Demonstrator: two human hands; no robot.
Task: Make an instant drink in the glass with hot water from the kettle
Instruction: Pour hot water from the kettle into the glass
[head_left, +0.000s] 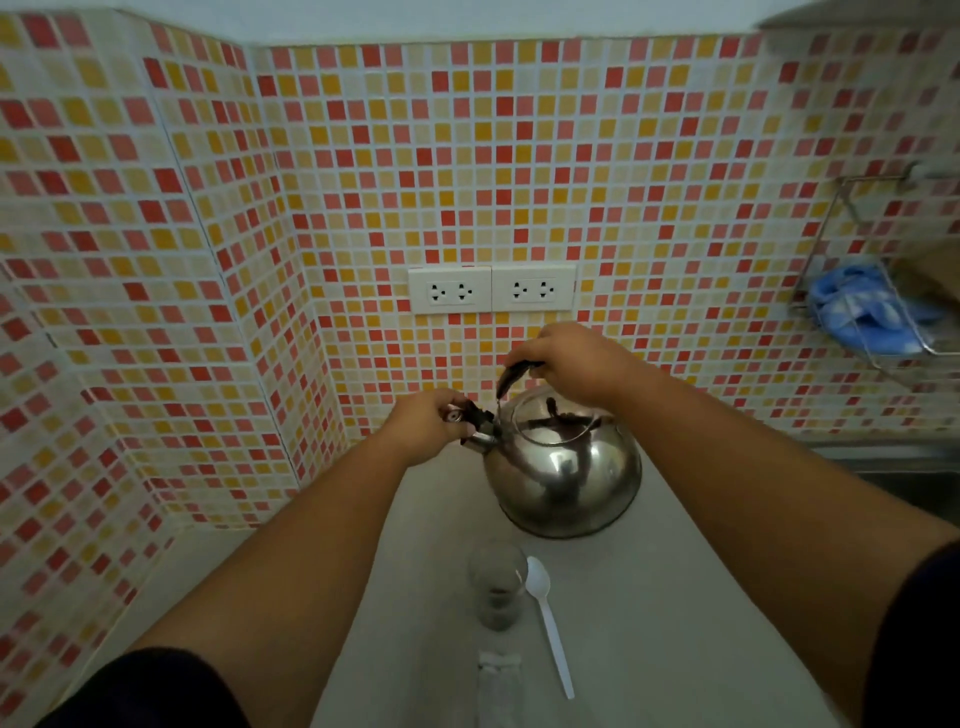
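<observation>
A shiny steel kettle (563, 475) stands on the grey counter (649, 597) near the tiled back wall. My right hand (571, 361) grips its black top handle. My left hand (428, 423) is closed on the black spout cap at the kettle's left side. In front of the kettle stands a clear glass (497, 584) with some dark powder at its bottom. A white plastic spoon (549, 621) lies just right of the glass. A pale sachet (498, 680) lies on the counter in front of the glass.
Tiled walls close in at the left and back. A double wall socket (491, 289) sits above the kettle. A wire rack (872, 291) holding a blue cloth hangs at the right, above a sink edge (904, 462).
</observation>
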